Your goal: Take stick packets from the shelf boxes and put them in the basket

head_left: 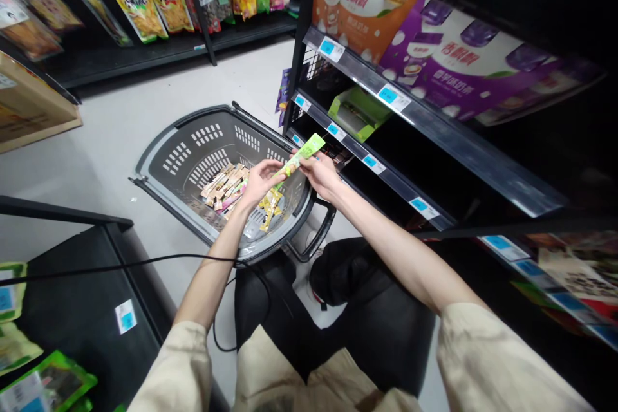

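Observation:
A slim green sachet (312, 145) is held at a slant between my two hands, above the right part of a grey shopping basket (167, 132). My left hand (263, 180) grips its lower left end with curled fingers. Closer to its upper right end, my right hand (319, 170) pinches the sachet from below. Several beige stick packets (224, 185) lie loose in the basket. Yellow packets (271, 209) lie nearer to me, partly covered by my left hand. The basket's handle (316, 241) hangs folded toward my knees.
Shelving with price tags rises on the right, with an open green carton (360, 112) on a lower shelf and purple drink boxes (463, 55) above. Snack bags (138, 6) hang at the back. A black cable (159, 259) crosses in front of the basket; a cardboard box (36, 103) stands left.

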Tool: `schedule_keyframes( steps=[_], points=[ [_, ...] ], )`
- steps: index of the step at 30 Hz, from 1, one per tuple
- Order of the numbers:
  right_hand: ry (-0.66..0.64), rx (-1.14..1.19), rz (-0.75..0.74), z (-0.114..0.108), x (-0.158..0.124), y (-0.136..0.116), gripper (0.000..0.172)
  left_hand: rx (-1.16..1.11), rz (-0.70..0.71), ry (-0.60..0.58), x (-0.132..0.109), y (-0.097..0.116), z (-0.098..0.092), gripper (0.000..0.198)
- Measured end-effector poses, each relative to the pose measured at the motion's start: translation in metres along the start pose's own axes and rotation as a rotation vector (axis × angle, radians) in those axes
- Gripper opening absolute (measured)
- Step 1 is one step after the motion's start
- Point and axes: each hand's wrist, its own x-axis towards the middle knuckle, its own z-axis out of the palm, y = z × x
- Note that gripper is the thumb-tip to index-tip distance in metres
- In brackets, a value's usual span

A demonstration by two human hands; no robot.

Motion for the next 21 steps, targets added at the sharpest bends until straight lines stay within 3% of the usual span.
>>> schedule_keyframes(
  steps=[6,12,16,21],
  points=[
    [-0.038,-0.059,0.014,-0.004,0.002,0.002,0.018,-0.024,-0.007,0.033,0.000,0.002,-0.001,0.054],
    [-0.346,-0.253,0.248,-0.005,-0.003,0.010,0.013,-0.006,-0.038,0.107,-0.001,0.009,-0.002,0.050],
    [-0.318,-0.239,0.210,-0.008,0.005,0.006,0.014,-0.068,-0.085,0.138,0.004,0.013,-0.003,0.047],
    [-0.251,-0.110,0.233,-0.023,0.014,-0.019,0.010,-0.226,-0.193,0.119,0.005,0.021,-0.002,0.056]
  ],
)
